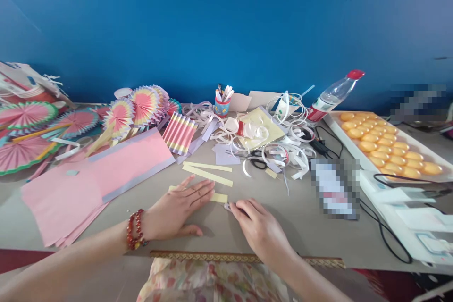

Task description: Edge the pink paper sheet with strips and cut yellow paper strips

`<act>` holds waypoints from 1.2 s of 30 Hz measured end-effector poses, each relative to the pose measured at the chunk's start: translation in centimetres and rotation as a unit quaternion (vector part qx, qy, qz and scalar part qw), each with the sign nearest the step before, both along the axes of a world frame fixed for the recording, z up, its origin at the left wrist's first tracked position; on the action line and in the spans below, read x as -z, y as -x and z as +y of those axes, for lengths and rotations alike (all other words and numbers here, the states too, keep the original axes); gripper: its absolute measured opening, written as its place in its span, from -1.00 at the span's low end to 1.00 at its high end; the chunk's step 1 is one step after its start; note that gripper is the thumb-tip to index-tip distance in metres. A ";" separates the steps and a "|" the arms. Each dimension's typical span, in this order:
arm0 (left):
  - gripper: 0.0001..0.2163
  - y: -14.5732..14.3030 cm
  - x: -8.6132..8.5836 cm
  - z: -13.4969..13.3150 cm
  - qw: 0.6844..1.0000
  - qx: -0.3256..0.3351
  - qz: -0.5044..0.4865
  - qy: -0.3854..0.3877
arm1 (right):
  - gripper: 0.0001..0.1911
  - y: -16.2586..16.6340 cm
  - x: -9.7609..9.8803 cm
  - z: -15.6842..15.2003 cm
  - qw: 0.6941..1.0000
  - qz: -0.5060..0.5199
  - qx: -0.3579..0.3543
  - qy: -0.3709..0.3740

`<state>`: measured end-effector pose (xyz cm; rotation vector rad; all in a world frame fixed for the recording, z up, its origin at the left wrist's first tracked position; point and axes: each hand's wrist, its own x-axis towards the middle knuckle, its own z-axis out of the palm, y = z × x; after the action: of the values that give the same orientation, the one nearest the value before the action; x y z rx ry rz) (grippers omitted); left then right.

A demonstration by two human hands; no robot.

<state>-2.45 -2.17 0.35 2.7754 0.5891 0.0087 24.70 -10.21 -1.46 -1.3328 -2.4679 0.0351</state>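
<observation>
My left hand (180, 205) lies flat, fingers stretched out, across a pale yellow paper strip (220, 197) on the table, covering its middle. Closed in a pinch, my right hand (260, 224) is just below the strip's right end. A small pale lilac tip (227, 206) pokes out of its fingers; the rest of that thing is hidden, so I cannot tell its kind. Two more yellow strips (208, 173) lie just beyond my left hand. To the left is a pink paper sheet (132, 165) with lilac borders, partly over a stack of pink sheets (63, 203).
Folded paper fans (143, 106) crowd the back left, beside a pleated striped paper (180, 133). Curled white strips (290, 155), scissors (258, 161) and a pen cup (222, 106) fill the back middle. A bottle (332, 96), cables and a tray of yellow domes (442, 153) stand right.
</observation>
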 end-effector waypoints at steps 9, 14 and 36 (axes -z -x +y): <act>-0.19 0.9 0.6 0.1 1.000 -0.004 -0.013 0.016 | -0.66 0.4 0.2 0.1 1.000 -0.008 0.003 -0.011; -0.18 0.9 0.5 0.1 1.000 0.001 -0.016 0.022 | -0.66 1.4 0.0 0.2 1.000 -0.009 0.001 -0.018; -0.21 2.0 0.0 0.4 1.000 0.005 -0.006 -0.008 | -0.68 3.6 0.4 0.8 0.997 -0.057 0.026 -0.038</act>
<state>-4.49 -1.80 0.35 2.7914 0.5748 0.0268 21.05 -9.46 -1.91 -1.4010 -2.4986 -0.1494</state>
